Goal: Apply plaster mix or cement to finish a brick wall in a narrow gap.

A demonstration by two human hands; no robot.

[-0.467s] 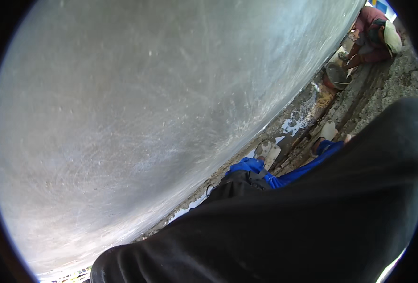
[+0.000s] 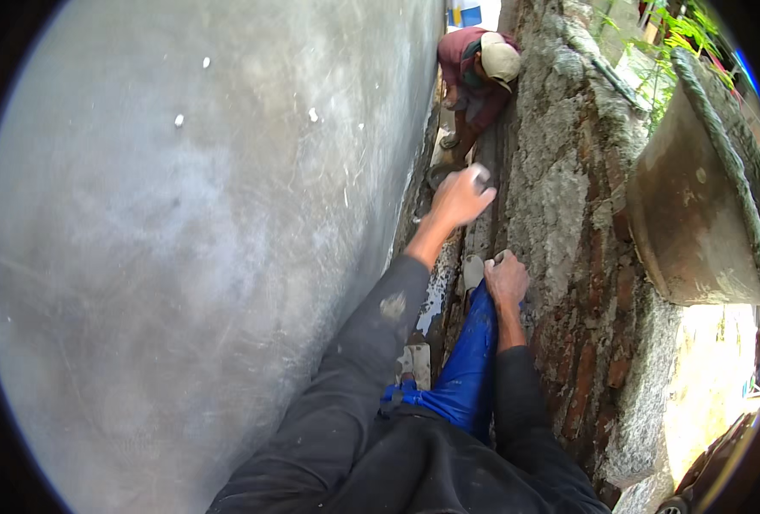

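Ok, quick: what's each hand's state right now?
Left hand: blurred, fingers curled; can't tell whether it holds anything.
Right hand: on the trousers, fingers bent; open or closed can't be told.

The wall (image 2: 183, 257) beside me is cloudy grey, paler in patches, flecked white. This person's trousers (image 2: 461, 368) are bright blue, the sleeves (image 2: 346, 368) charcoal, the left smudged beige. Over there, a co-worker's top (image 2: 457, 51) looks maroon, the cap (image 2: 501, 60) cream. Bricks (image 2: 581, 377) show rusty red; leaves (image 2: 688, 34) vivid green.

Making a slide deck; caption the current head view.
Left hand beside a smooth grey wall, right hand at blue trousers.
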